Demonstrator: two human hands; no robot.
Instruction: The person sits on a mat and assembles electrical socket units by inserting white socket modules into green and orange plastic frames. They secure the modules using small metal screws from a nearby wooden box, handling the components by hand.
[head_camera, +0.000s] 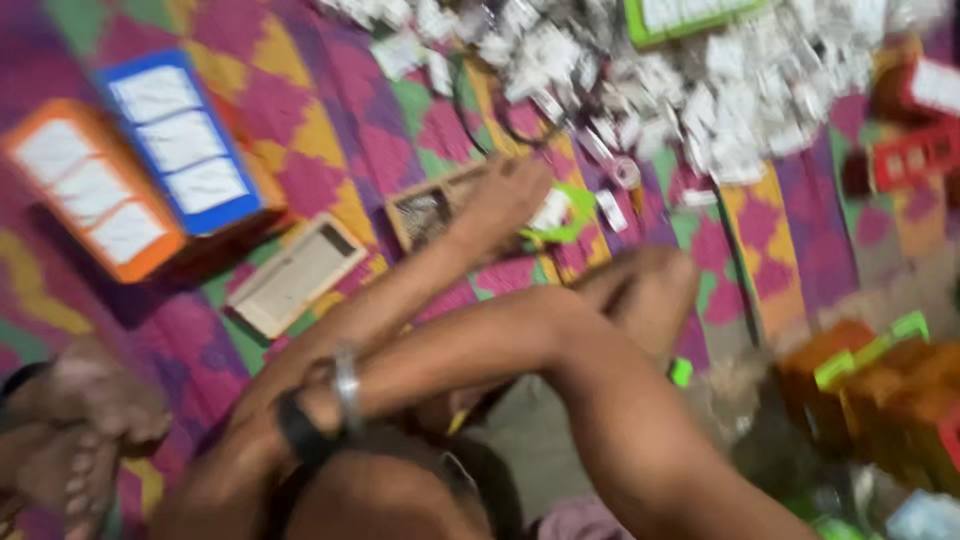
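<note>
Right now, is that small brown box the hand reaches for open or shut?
Open. The small brown box shows its inside from above with no lid on it; what lies inside is too blurred to tell. A hand rests at its edge.

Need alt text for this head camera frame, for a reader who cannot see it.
One hand reaches out over a small open cardboard box and a green-edged piece on a bright patterned mat; the frame is blurred. A heap of small white packets lies beyond, with orange and blue framed panels at left.
</note>
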